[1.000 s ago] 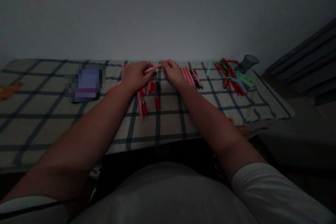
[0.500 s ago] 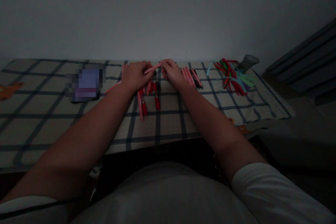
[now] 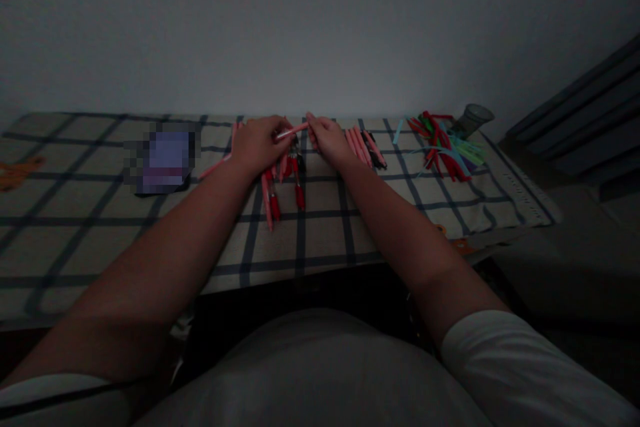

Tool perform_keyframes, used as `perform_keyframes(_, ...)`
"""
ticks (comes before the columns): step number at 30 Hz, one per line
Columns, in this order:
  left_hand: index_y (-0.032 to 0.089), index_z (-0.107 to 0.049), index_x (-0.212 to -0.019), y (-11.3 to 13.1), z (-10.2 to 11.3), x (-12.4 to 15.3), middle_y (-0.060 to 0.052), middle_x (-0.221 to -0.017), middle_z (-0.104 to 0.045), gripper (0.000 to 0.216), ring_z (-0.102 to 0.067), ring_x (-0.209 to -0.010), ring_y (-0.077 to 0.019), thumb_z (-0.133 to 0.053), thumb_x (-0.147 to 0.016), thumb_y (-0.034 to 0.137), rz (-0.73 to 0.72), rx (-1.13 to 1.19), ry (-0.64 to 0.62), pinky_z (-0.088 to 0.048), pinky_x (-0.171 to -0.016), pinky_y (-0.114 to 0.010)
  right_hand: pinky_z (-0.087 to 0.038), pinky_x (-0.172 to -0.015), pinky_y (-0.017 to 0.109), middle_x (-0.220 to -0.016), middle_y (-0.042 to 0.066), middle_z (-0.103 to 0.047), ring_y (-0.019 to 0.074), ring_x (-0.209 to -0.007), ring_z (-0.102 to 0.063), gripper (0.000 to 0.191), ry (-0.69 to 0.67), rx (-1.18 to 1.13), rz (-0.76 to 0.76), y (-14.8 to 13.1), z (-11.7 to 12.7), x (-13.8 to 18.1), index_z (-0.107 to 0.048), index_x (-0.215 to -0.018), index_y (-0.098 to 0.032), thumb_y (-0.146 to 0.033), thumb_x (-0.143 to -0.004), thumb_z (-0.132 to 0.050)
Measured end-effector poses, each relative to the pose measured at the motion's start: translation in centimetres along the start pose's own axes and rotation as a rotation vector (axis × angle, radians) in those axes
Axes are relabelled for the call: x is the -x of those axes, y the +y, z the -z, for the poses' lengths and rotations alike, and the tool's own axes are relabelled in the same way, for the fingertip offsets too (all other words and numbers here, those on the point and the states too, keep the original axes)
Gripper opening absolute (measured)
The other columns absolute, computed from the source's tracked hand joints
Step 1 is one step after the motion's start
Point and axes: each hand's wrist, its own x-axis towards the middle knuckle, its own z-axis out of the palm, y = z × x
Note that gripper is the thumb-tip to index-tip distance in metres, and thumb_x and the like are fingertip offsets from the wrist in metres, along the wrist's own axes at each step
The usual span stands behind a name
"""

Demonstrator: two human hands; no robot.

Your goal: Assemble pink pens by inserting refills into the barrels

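Observation:
My left hand point(image 3: 260, 141) is closed, thumb and fingers pinching one end of a pink pen point(image 3: 299, 128). On the pen's other end, the fingers of my right hand point(image 3: 326, 136) are closed. The pen lies slightly slanted between them, with a pale section near my left fingers. Beneath and in front of my left hand lie several loose pens point(image 3: 273, 203), pink and red, some with clear barrels; my hand partly hides them. Just right of my right hand is a row of pink and black pens point(image 3: 357, 145).
A phone-like device point(image 3: 167, 160), blurred out, lies on the checked tablecloth point(image 3: 320, 240) at the left. Orange scissors-like handles point(image 3: 20, 172) are at the far left. Red, green and blue strips point(image 3: 443, 153) lie at the right beside a tipped clear cup point(image 3: 473, 120). A wall point(image 3: 320, 27) rises behind.
The hands stay in nearly the same place, both on the pen. More of a pale section now shows on it beside my left fingers. The other things have not moved.

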Motion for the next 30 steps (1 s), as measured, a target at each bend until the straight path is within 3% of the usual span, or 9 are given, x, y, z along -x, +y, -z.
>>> perform_keyframes(8, 0.026, -0.087, -0.131, -0.6, -0.5, -0.1, -0.011, -0.12, -0.089, 0.039, -0.079, -0.113, -0.0352, -0.07, -0.103, 0.047, -0.013, 0.011, 0.015, -0.057, -0.096, -0.043, -0.039, -0.061, 0.025, -0.067, -0.006, -0.048, 0.0122, -0.063, -0.044, 0.056, -0.031, -0.032, 0.046, 1.6, 0.4, -0.9, -0.05, -0.077, -0.025, -0.064, -0.112, -0.07)
perform_keyframes(16, 0.027, -0.087, -0.13, -0.4, -0.3, 0.0, -0.01, -0.12, -0.089, 0.039, -0.079, -0.113, -0.0347, -0.069, -0.103, 0.048, 0.004, -0.005, 0.007, -0.056, -0.095, -0.042, -0.037, -0.063, 0.026, -0.068, -0.007, -0.049, 0.0114, -0.061, -0.044, 0.044, -0.019, -0.062, 0.021, 1.4, 0.1, -1.1, -0.053, -0.077, -0.024, -0.031, -0.12, -0.061)
perform_keyframes(23, 0.026, -0.088, -0.129, -0.4, -0.4, 0.0, -0.01, -0.121, -0.089, 0.038, -0.079, -0.112, -0.0344, -0.07, -0.102, 0.046, -0.013, -0.007, 0.021, -0.056, -0.096, -0.043, -0.037, -0.063, 0.026, -0.067, -0.006, -0.048, 0.0119, -0.062, -0.045, 0.044, -0.012, -0.083, 0.046, 1.6, 0.1, -1.1, -0.051, -0.077, -0.024, -0.022, -0.121, -0.054)
perform_keyframes(30, 0.029, -0.088, -0.13, -0.2, -0.3, 0.0, -0.009, -0.12, -0.089, 0.038, -0.08, -0.111, -0.0349, -0.071, -0.101, 0.046, -0.009, -0.017, 0.008, -0.055, -0.093, -0.043, -0.037, -0.063, 0.026, -0.071, -0.006, -0.049, 0.0125, -0.064, -0.045, 0.037, -0.014, -0.089, 0.027, 1.9, 0.1, -1.5, -0.052, -0.083, -0.024, -0.027, -0.12, -0.057)
